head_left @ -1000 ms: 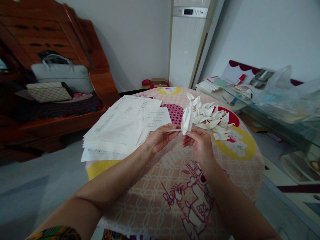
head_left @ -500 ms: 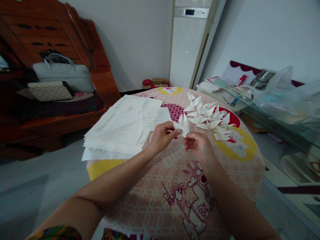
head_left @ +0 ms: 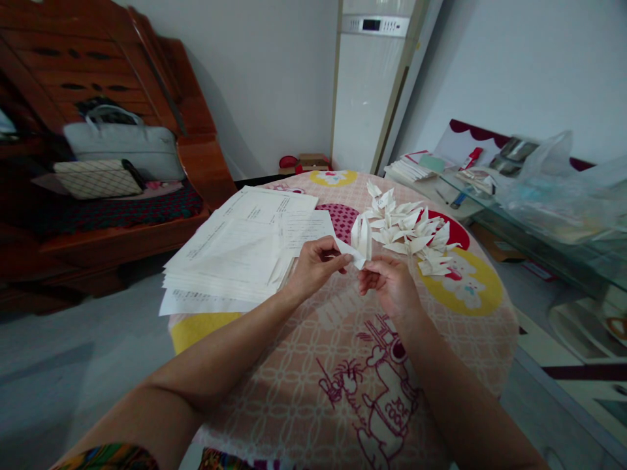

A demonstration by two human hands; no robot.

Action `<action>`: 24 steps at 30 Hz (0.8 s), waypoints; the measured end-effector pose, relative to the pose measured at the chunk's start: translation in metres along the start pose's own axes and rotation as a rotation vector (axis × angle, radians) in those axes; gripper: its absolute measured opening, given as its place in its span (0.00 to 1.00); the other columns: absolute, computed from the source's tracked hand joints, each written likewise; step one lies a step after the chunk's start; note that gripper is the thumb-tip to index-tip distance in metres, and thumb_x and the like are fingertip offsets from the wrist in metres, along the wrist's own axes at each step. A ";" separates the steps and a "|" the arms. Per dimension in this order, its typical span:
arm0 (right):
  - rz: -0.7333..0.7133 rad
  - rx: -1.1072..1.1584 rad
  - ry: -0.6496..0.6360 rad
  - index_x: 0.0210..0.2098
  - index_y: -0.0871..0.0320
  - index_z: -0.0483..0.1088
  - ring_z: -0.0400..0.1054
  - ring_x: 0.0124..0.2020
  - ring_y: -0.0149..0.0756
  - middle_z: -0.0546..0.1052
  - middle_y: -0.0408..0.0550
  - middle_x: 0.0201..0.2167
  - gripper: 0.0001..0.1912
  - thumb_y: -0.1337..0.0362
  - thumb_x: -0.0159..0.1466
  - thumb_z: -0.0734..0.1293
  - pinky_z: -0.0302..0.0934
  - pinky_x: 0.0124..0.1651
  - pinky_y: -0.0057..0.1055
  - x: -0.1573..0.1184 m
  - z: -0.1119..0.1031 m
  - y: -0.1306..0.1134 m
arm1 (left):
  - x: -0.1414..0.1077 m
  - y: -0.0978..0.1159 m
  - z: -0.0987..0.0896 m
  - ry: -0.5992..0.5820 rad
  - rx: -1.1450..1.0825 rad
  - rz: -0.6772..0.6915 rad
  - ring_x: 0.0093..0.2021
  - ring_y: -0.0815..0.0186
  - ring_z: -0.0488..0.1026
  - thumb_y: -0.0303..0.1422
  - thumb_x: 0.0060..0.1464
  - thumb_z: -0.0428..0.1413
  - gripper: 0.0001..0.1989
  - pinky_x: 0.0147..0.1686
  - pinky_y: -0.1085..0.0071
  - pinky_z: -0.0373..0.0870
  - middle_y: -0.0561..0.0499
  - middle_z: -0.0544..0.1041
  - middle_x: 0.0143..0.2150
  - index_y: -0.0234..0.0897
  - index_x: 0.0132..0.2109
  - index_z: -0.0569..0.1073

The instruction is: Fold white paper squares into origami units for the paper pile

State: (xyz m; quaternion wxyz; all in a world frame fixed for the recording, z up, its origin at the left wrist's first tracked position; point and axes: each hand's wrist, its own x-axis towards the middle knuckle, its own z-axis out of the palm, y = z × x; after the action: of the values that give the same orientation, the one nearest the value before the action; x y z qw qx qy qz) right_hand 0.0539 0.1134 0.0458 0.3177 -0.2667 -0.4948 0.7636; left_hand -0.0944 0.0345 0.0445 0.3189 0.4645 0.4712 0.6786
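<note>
A small folded white paper is held between my two hands above the round table. My left hand pinches its left part between thumb and fingers. The lower right corner is gripped by the fingertips of my right hand, whose other fingers are curled. Just beyond, to the right, lies a pile of folded white paper cranes. A thick stack of printed sheets rests on the table's left side, beside my left hand.
A patterned pink cloth covers the table. At the right stands a glass shelf with plastic bags and papers. A wooden bench with a grey bag is at the left.
The folded paper has changed shape: its left point, which stood up, is now tilted down toward my left hand, and the upright part looks broader. Both hands stay nearly in place.
</note>
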 end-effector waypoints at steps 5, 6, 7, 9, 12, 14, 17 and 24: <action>-0.167 -0.114 0.034 0.24 0.59 0.75 0.70 0.15 0.31 0.78 0.44 0.19 0.06 0.62 0.52 0.71 0.65 0.18 0.26 0.000 0.001 0.002 | -0.001 0.007 -0.005 -0.061 0.190 0.178 0.30 0.69 0.73 0.33 0.53 0.62 0.05 0.30 0.72 0.72 0.48 0.76 0.34 0.36 0.36 0.80; -0.192 -0.139 0.037 0.25 0.59 0.75 0.71 0.16 0.32 0.78 0.44 0.20 0.07 0.62 0.53 0.72 0.66 0.19 0.26 0.000 0.001 0.003 | -0.001 0.008 -0.007 -0.077 0.230 0.206 0.32 0.68 0.73 0.33 0.54 0.61 0.05 0.31 0.72 0.72 0.47 0.76 0.35 0.36 0.37 0.80; -0.223 -0.163 0.043 0.26 0.59 0.75 0.71 0.17 0.32 0.78 0.44 0.20 0.07 0.61 0.53 0.72 0.67 0.21 0.27 0.000 0.001 0.003 | -0.001 0.009 -0.009 -0.093 0.273 0.239 0.34 0.67 0.74 0.32 0.55 0.61 0.05 0.33 0.72 0.72 0.47 0.77 0.36 0.37 0.37 0.80; -0.305 -0.214 0.071 0.27 0.58 0.76 0.72 0.20 0.32 0.78 0.43 0.20 0.07 0.61 0.54 0.72 0.68 0.24 0.27 0.000 0.001 0.003 | -0.001 0.010 -0.013 -0.122 0.365 0.318 0.38 0.65 0.75 0.31 0.55 0.60 0.04 0.38 0.69 0.73 0.47 0.78 0.38 0.39 0.38 0.80; -0.440 -0.295 0.117 0.27 0.56 0.77 0.72 0.21 0.31 0.78 0.42 0.20 0.03 0.63 0.55 0.73 0.68 0.27 0.28 -0.003 0.002 0.000 | -0.001 0.012 -0.016 -0.132 0.471 0.422 0.42 0.64 0.76 0.30 0.55 0.60 0.05 0.45 0.64 0.72 0.47 0.80 0.40 0.42 0.40 0.80; -0.512 -0.329 0.137 0.27 0.55 0.78 0.71 0.21 0.32 0.78 0.41 0.20 0.01 0.65 0.55 0.72 0.68 0.27 0.29 -0.005 0.004 -0.002 | -0.003 0.013 -0.015 -0.109 0.499 0.458 0.41 0.64 0.76 0.31 0.54 0.62 0.05 0.46 0.64 0.72 0.47 0.80 0.41 0.42 0.39 0.80; -0.604 -0.374 0.173 0.26 0.54 0.78 0.71 0.21 0.33 0.78 0.41 0.20 0.03 0.66 0.55 0.71 0.68 0.28 0.30 -0.008 0.004 -0.003 | -0.005 0.015 -0.013 -0.056 0.504 0.503 0.40 0.64 0.76 0.32 0.53 0.63 0.05 0.43 0.66 0.72 0.47 0.80 0.42 0.42 0.38 0.81; -0.770 -0.549 0.225 0.31 0.50 0.81 0.72 0.29 0.36 0.79 0.43 0.26 0.06 0.66 0.58 0.71 0.69 0.35 0.34 -0.010 -0.002 0.001 | -0.007 0.014 -0.012 0.008 0.465 0.496 0.40 0.65 0.76 0.33 0.51 0.64 0.03 0.42 0.66 0.72 0.48 0.81 0.41 0.42 0.35 0.80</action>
State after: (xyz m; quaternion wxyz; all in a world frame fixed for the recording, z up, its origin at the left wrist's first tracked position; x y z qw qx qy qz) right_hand 0.0618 0.1065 0.0452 0.5467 -0.2191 -0.7034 0.3979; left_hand -0.1026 0.0194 0.0534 0.0279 0.6226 0.4871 0.6118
